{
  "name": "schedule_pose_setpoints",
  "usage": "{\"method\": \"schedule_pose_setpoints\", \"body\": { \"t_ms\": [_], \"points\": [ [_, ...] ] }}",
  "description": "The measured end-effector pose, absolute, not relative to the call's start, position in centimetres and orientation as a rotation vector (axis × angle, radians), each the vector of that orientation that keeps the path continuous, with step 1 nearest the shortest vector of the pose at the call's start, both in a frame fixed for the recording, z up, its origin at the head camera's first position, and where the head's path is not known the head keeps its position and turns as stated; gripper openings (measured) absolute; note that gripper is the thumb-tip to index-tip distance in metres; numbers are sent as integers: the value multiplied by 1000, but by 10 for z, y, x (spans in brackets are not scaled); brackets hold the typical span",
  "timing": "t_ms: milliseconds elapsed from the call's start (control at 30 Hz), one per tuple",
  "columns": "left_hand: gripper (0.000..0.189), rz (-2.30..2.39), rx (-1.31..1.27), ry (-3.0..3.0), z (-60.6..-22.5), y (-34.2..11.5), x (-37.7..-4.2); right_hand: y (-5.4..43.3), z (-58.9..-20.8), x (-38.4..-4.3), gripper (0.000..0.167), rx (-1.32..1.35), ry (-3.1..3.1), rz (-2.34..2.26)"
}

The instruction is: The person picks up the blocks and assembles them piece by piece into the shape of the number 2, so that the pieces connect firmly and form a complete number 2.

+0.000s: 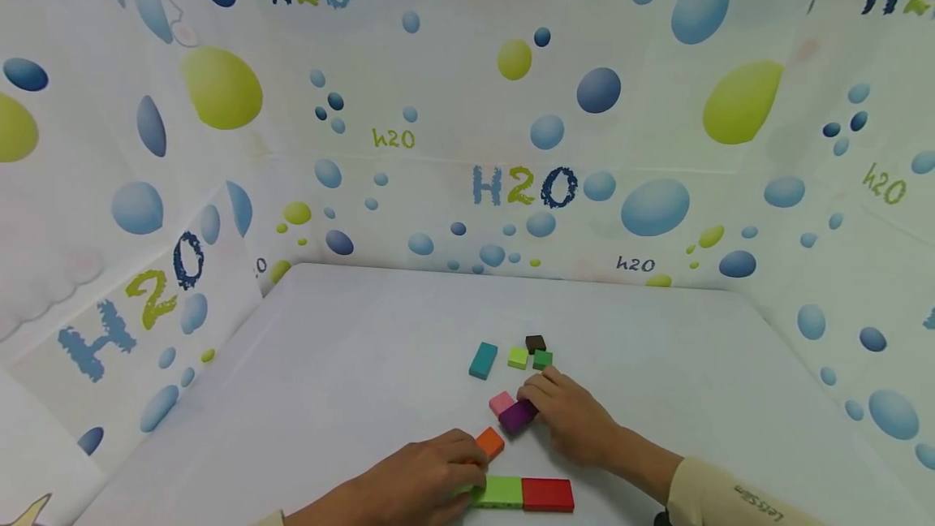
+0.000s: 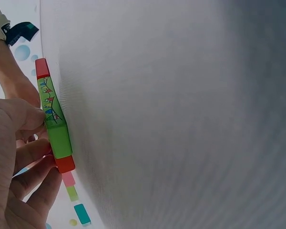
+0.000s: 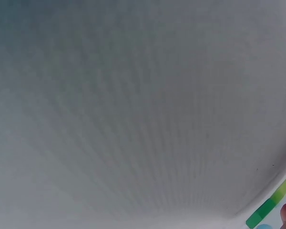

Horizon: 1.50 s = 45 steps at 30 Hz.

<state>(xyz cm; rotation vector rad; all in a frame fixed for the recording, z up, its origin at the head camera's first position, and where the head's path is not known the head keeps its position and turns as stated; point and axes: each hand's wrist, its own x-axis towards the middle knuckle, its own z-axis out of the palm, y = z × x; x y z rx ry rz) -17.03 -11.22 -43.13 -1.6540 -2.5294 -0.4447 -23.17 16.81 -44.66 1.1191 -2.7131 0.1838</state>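
Note:
My left hand (image 1: 420, 477) lies at the left end of a light green block (image 1: 502, 492), gripping it. In the left wrist view the thumb touches this block's side, printed with little flags (image 2: 50, 102), and other fingertips reach its far end and an orange block. That orange block (image 1: 490, 442) sits just beyond the left fingers. A red block (image 1: 548, 495) abuts the light green one on the right. My right hand (image 1: 573, 420) holds a purple block (image 1: 518, 418) by its right end, close beside a pink block (image 1: 501, 403).
Farther back on the white table (image 1: 365, 331) are a teal block (image 1: 483, 360), a small lime block (image 1: 518, 358), a dark green block (image 1: 543, 360) and a dark brown block (image 1: 536, 343). A patterned sheet (image 1: 453, 88) rises behind and at both sides.

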Motion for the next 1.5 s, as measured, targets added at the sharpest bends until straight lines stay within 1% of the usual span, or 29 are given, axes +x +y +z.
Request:
{"method": "schedule_pose_setpoints", "body": {
  "t_ms": [633,1500],
  "points": [
    [18,-476,-1649,-2548,-430,-112,-170,165,-450,-231,41,1174,-2713,132],
    [22,-490,-1621,-2629,-434,-112,-172,160,-450,-232,41,1217,-2721,131]
  ]
}}
